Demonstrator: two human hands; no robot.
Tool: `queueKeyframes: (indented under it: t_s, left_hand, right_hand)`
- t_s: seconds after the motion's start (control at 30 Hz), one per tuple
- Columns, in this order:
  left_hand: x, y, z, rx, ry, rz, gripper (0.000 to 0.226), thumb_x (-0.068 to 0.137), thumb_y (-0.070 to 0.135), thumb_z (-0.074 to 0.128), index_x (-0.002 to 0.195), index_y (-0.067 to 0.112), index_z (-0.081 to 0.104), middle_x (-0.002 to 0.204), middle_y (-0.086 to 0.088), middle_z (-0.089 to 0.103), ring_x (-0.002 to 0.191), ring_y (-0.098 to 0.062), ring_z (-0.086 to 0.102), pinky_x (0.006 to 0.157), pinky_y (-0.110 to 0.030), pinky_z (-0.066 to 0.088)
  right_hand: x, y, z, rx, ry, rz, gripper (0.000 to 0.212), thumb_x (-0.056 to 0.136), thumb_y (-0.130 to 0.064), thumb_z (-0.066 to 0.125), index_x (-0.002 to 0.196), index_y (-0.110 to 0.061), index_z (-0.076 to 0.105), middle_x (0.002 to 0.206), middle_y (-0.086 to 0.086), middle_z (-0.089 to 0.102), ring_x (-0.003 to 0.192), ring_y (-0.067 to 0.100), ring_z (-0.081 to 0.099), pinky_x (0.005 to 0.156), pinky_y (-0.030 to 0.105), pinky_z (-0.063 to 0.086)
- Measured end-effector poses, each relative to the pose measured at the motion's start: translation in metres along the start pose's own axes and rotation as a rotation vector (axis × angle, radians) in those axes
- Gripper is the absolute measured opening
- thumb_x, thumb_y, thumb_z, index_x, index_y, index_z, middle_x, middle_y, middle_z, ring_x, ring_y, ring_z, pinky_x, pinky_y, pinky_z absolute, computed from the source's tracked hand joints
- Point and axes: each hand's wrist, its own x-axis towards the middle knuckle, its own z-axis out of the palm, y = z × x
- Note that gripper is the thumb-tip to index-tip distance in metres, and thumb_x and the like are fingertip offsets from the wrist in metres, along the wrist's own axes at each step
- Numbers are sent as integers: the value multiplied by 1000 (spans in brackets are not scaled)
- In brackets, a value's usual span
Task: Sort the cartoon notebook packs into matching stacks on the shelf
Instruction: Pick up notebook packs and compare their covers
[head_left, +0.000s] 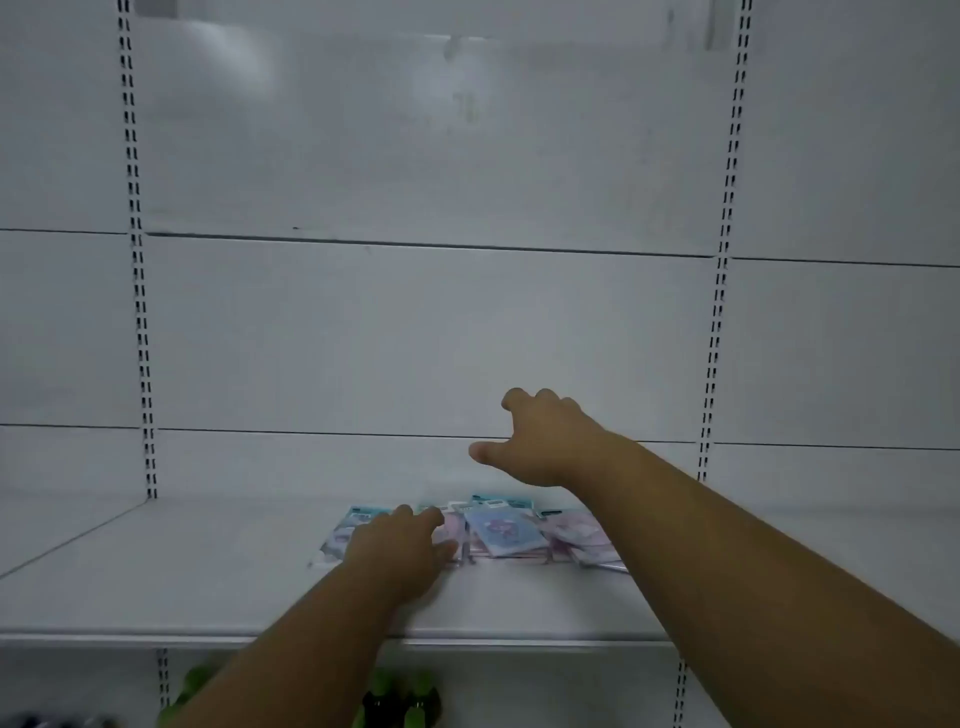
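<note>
Left hand (402, 545) flat, right hand (540, 441) raised

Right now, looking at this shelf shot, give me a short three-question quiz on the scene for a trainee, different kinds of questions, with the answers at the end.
1. True or false: the right hand is holding a notebook pack.
2. Multiple choice: where is the left hand? A) hanging below the shelf; B) resting on the leftmost notebook packs; C) touching the back panel.
3. Fill in: the items visible on the level below the shelf are mostly ____ in colour.

Key
1. False: it hovers above the packs, fingers spread, holding nothing.
2. B.
3. Green: green items show at the bottom edge, too blurred to identify.
</note>
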Motion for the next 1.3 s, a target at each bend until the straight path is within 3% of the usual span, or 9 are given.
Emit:
queueKeyframes:
  t_s: [0.27, 0.43, 0.6, 0.7, 0.83, 0.97, 1.13, 1.23, 1.3]
  left_hand:
    - [16, 11, -7, 12, 16, -358, 79, 81, 81, 30, 132, 23, 48, 134, -3, 59, 121, -26, 54, 100, -44, 40]
    - [30, 13, -4, -17, -4, -380, 77, 77, 76, 48, 130, 21, 46, 132, -5, 58, 122, -26, 53, 100, -41, 39]
    - [38, 17, -15, -458, 54, -561, 72, 79, 40, 68, 135, 12, 34, 137, -14, 42, 130, -33, 45, 103, -41, 39]
    - [40, 5, -25, -813, 196, -635, 48, 85, 19, 63, 128, 3, 48, 132, -19, 54, 121, -35, 55, 101, -40, 45]
    - [19, -6, -39, -1205, 341, -512, 13, 87, 8, 59, 99, 9, 62, 103, -15, 68, 86, -28, 63, 80, -37, 55]
    - [-8, 1, -61, -1485, 359, -354, 15, 90, 8, 64, 103, 16, 62, 98, -6, 70, 77, -19, 63, 64, -27, 48]
    - [-37, 6, -78, -1592, 336, -245, 19, 90, 1, 63, 103, 15, 62, 92, -9, 71, 58, -11, 68, 47, -20, 50]
    - [-46, 5, -79, -1574, 320, -221, 21, 90, 2, 64, 104, 17, 63, 96, -10, 71, 73, -18, 70, 59, -25, 54]
    - [-50, 4, -79, -1591, 303, -211, 24, 90, 1, 64, 109, 15, 62, 100, -11, 72, 83, -26, 71, 65, -31, 56]
  right_hand:
    - [18, 1, 33, -20, -27, -7, 75, 82, -63, 53, 143, -22, 34, 145, 12, 40, 131, 33, 39, 104, 48, 41]
    - [35, 13, 43, 1, -38, 30, 72, 84, -60, 54, 143, -22, 35, 144, 11, 42, 130, 32, 41, 104, 46, 41]
    - [50, 21, 57, 9, -41, 45, 69, 85, -58, 54, 140, -20, 38, 140, 11, 44, 127, 32, 44, 103, 46, 42]
    - [56, 31, 77, 20, -50, 53, 61, 86, -52, 57, 135, -17, 45, 134, 11, 48, 121, 31, 49, 100, 42, 44]
    - [60, 43, 113, -17, -98, 110, 50, 85, -48, 57, 121, -12, 55, 126, 14, 58, 114, 32, 55, 93, 36, 45]
    - [63, 44, 139, -78, -240, 172, 60, 78, -55, 49, 126, -19, 50, 131, 10, 57, 118, 33, 52, 97, 40, 43]
    - [73, 41, 143, -94, -208, 231, 60, 77, -51, 58, 127, -18, 48, 131, 10, 55, 120, 34, 50, 96, 39, 41]
    - [75, 40, 142, 103, -161, 276, 72, 68, -46, 74, 123, -10, 46, 126, 15, 53, 116, 32, 54, 89, 33, 45]
    - [75, 40, 142, 255, -58, 247, 51, 72, -33, 76, 108, -9, 51, 116, 16, 57, 107, 30, 59, 75, 27, 44]
